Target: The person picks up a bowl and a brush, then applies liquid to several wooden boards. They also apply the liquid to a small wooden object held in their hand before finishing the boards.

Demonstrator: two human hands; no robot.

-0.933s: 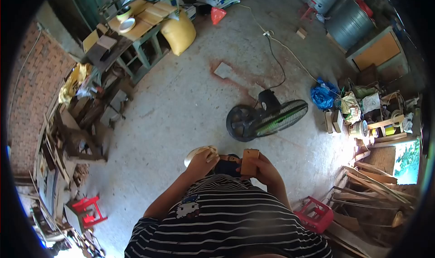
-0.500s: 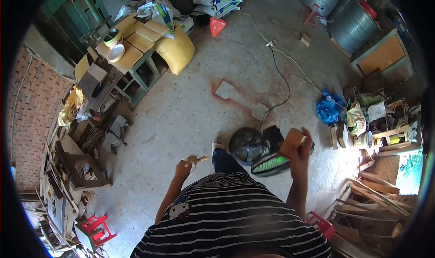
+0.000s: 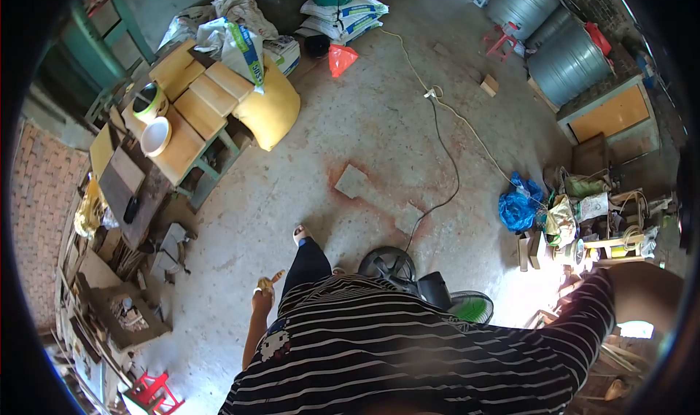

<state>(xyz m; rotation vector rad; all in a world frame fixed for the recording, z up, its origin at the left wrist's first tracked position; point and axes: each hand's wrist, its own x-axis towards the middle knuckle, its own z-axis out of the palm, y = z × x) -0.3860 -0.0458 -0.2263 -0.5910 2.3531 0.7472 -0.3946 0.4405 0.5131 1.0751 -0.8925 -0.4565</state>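
Observation:
My left hand (image 3: 259, 298) hangs low over the floor by my left leg. Its fingers are closed around a small yellowish-tan object (image 3: 268, 284) with a narrow end poking out; I cannot make out its kind. My right arm (image 3: 645, 295) is raised out to the far right, and its hand is beyond the visible picture. Close in front of my body is a fan with a round black base (image 3: 387, 263) and a caged head with green blades (image 3: 472, 308), partly hidden by my striped shirt.
A dark cable (image 3: 453, 189) runs from the fan to a yellowish cord. At left stands a table of wooden boards (image 3: 195, 109) with bowls, beside a yellow sack (image 3: 273, 112). A blue plastic bag (image 3: 520, 202) and cluttered shelves are at right. Red stools (image 3: 157, 393) stand lower left.
My right hand, which held a brown wooden block above the fan, has swung up and right out of view. I have stepped forward; the fan is now nearer my body. My left hand keeps its object.

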